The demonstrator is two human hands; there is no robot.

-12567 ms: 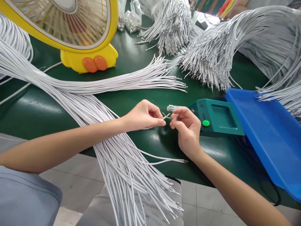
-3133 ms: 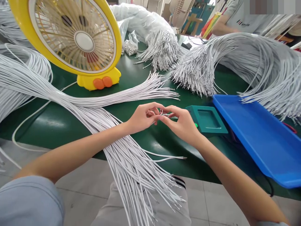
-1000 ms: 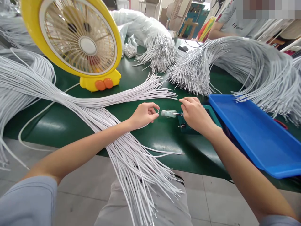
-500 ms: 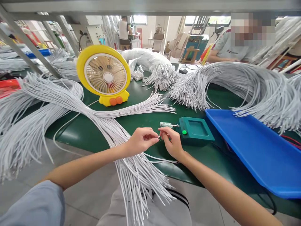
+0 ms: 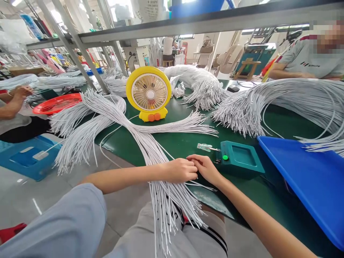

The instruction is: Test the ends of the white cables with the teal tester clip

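My left hand (image 5: 181,171) is closed, knuckles up, over a bundle of thin white cables (image 5: 172,200) that runs off the table edge and over my lap. Against it my right hand (image 5: 206,168) has its fingertips pinched together, touching the left fingers. Whatever sits between the fingertips is hidden by the hands. Just beyond the right hand stands a small green device (image 5: 242,157) with a bright green button. A clear-handled tool with a metal shaft (image 5: 205,147) sticks out from its left side.
A yellow fan (image 5: 150,94) stands behind the cables. At the right lies a blue tray (image 5: 303,182); large coils of white cable (image 5: 282,93) rise behind it. A red tray (image 5: 59,104) sits at the left, near a co-worker's hands (image 5: 24,91). A metal shelf beam (image 5: 188,25) crosses overhead.
The view has swung left, bringing in a co-worker and a blue stool. My hands have come closer together, and the left has turned knuckles up, hiding the thin white tip that showed between the fingers.
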